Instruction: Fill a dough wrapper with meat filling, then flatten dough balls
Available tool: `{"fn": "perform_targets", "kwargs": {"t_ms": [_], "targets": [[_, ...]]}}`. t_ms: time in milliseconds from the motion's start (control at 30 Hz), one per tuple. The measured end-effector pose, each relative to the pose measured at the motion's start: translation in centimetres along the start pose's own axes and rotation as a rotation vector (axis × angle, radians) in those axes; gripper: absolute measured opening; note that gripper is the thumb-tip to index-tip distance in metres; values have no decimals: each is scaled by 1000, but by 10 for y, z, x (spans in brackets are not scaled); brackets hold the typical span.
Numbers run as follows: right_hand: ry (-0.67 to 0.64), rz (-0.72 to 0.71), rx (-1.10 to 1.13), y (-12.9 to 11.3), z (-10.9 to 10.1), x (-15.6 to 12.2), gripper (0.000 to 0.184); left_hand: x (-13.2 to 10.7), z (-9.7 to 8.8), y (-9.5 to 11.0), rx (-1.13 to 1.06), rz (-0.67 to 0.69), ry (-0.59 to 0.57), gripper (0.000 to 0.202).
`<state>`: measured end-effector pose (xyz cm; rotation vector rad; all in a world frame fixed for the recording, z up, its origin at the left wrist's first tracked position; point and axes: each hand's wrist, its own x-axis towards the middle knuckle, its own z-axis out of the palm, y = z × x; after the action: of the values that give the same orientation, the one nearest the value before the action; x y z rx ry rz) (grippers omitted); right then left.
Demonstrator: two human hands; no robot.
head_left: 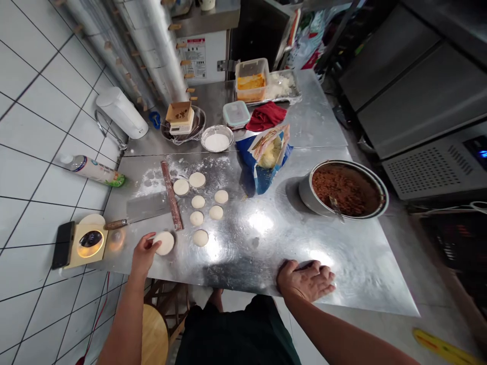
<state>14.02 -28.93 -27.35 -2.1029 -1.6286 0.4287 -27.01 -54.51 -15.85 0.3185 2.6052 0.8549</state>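
Left hand (146,247) pinches the edge of a flat, round white dough disc (165,243)
On or just above the silver steel table (247,261), it seems light, soft, easily stretched, best held by its rim; right hand (307,280) rests, fingers loosely spread

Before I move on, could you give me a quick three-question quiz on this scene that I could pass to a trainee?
1. Multiple choice: what is the left hand touching?
A) the red cloth
B) a dough round
C) the white kettle

2. True or false: the right hand is gripping the spoon in the metal pot.

3. Count: how many dough rounds lie to the right of the rolling pin in the picture?

Key:
1. B
2. False; it rests on the steel table.
3. Seven
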Motion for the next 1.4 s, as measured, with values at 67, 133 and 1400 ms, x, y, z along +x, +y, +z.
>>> {"fn": "perform_targets", "kwargs": {"t_ms": [67, 133, 1400], "targets": [[7, -1, 4, 2, 1, 0, 75, -3, 4, 17, 162, 70, 258, 41], [21, -2, 3, 4, 2, 0, 75, -14, 26, 40, 318, 260, 385, 27], [-7, 5, 2, 3, 3, -1, 77, -31, 94, 20, 833, 302, 290, 47]]}}
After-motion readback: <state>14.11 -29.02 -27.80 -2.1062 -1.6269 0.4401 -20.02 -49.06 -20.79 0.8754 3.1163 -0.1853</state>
